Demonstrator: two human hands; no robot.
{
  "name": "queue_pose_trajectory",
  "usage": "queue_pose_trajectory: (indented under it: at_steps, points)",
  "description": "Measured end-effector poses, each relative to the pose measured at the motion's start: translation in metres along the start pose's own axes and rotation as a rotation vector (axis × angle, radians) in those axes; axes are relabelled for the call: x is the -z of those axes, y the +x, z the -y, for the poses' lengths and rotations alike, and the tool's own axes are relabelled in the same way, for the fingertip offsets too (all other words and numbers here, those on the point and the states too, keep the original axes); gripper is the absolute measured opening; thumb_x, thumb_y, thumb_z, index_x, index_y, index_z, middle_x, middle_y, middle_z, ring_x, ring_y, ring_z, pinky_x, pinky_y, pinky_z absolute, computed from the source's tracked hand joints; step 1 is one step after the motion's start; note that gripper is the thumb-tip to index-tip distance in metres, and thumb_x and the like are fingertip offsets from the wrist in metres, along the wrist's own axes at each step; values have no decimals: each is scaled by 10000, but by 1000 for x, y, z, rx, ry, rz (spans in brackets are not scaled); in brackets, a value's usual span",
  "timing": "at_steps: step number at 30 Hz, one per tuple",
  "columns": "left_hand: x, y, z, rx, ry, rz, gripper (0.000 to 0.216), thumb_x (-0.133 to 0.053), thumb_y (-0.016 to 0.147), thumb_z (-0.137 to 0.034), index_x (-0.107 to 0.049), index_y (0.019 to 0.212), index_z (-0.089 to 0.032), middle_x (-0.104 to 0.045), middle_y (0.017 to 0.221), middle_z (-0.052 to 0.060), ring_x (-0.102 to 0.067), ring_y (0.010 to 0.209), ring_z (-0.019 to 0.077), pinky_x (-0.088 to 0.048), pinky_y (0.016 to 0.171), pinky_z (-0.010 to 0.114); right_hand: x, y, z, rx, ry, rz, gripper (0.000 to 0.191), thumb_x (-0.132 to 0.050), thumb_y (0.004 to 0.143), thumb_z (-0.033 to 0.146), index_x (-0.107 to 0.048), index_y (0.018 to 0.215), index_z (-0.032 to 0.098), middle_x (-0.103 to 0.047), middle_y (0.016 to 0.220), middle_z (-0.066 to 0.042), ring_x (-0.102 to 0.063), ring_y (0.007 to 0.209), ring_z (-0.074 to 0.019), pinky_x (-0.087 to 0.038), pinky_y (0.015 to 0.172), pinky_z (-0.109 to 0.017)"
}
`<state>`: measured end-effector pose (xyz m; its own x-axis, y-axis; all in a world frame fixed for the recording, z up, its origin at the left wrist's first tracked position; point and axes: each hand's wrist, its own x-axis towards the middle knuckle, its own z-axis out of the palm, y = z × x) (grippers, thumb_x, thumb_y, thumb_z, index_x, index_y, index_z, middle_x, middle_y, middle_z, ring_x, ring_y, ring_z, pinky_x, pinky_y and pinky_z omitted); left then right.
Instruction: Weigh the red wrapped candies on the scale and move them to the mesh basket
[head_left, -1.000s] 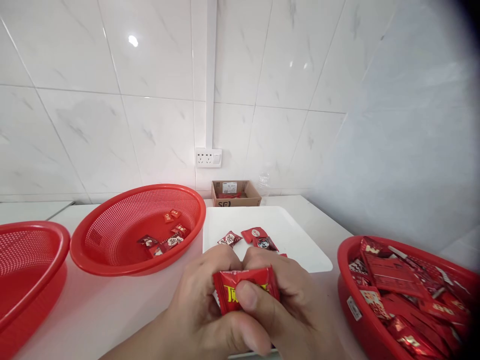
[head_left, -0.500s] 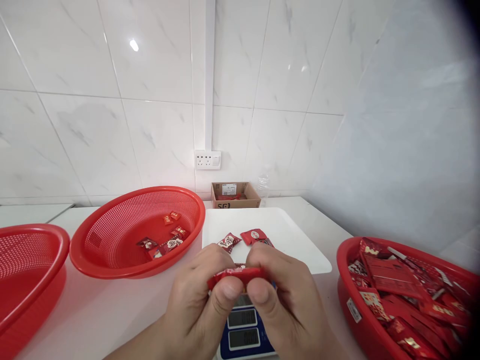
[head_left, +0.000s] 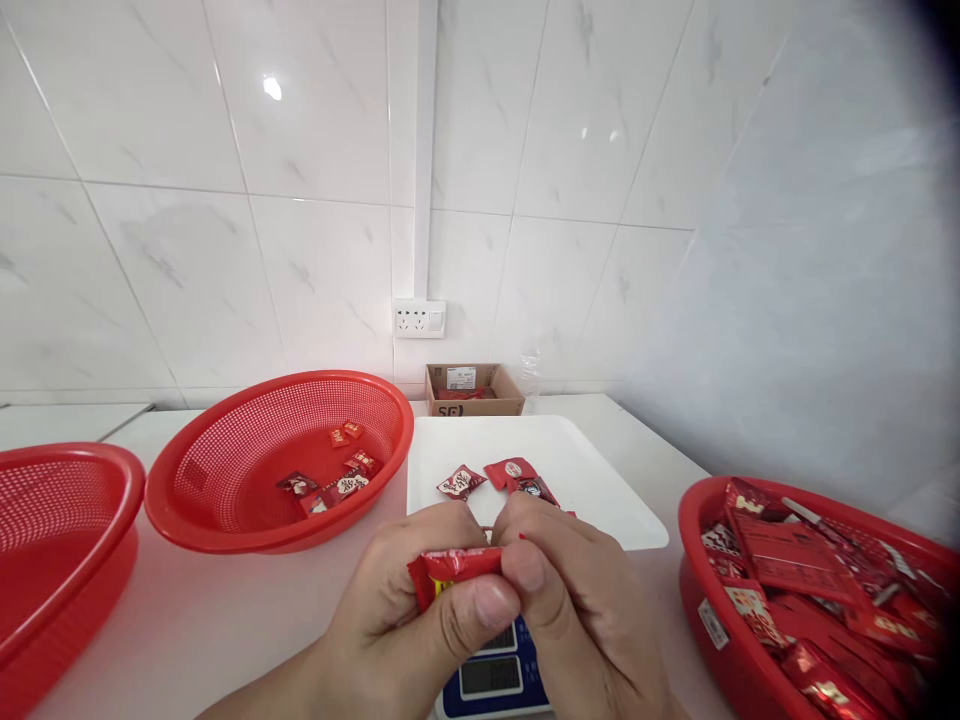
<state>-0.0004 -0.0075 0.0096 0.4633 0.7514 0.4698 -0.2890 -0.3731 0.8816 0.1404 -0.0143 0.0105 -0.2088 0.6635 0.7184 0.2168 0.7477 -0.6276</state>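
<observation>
Both hands grip a small red packet (head_left: 466, 564) with a bit of yellow on its face. My left hand (head_left: 409, 590) pinches its left part between thumb and curled fingers. On its right end, the thumb and fingers of my right hand (head_left: 574, 590) are closed too. Much of the packet is hidden by the fingers. Below the hands shows the blue front of a digital scale (head_left: 490, 678). Beyond them lies its white pan (head_left: 600, 490), bearing a patterned red sachet (head_left: 461, 482), a plain red sachet (head_left: 510, 470) and a darker one partly covered.
A red mesh basket (head_left: 187, 480) with several sachets stands left. Another red basket (head_left: 71, 455) is at the far left edge. At right, a red basket (head_left: 694, 570) is heaped with red packets. Behind the pan are a cardboard box (head_left: 480, 408) and a clear bottle (head_left: 530, 372).
The packet has turned between my hands, so its left end and some yellow now show. My left thumb has slid right along it. The view has shifted slightly.
</observation>
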Motion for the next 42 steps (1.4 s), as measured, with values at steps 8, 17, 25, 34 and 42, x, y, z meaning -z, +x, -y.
queue_pose_trajectory:
  at_steps: [8,17,25,34,42]
  points:
    - [-2,-2,-7,16,-29,-5,431,-602,903,-413,-353,623,-201,-314,601,-41,-305,554,110,-255,501,270,-2,-1,1,-10,97,20,473,-382,1015,465,-396,621,205,-433,594,21,-417,515,-109,-316,473,-260]
    - [-1,-1,-4,40,-47,-8,460,-621,884,-413,-323,602,-205,-274,581,-50,-261,527,103,-221,475,273,-4,-1,-3,14,138,32,445,-390,1016,435,-375,635,206,-401,588,31,-389,505,-104,-287,465,-259]
    - [2,0,5,37,-46,-67,530,-542,831,-698,-496,699,-186,-425,653,-21,-373,598,117,-333,542,246,-1,-2,3,-174,8,-35,446,-387,1009,446,-317,632,219,-347,587,48,-361,518,-111,-288,490,-264]
    - [5,-1,5,-63,114,-245,328,-537,966,-412,-556,719,-197,-498,639,-39,-435,594,89,-385,553,177,7,1,5,-271,88,-19,414,-507,952,469,-429,637,212,-370,593,59,-357,534,-106,-305,488,-243]
    - [3,-2,2,-220,330,-271,146,-589,935,-391,-624,876,-262,-578,742,-34,-534,679,111,-464,626,202,11,-1,4,-138,65,-49,86,-602,927,281,-652,860,257,-617,770,29,-577,703,-135,-457,612,-249]
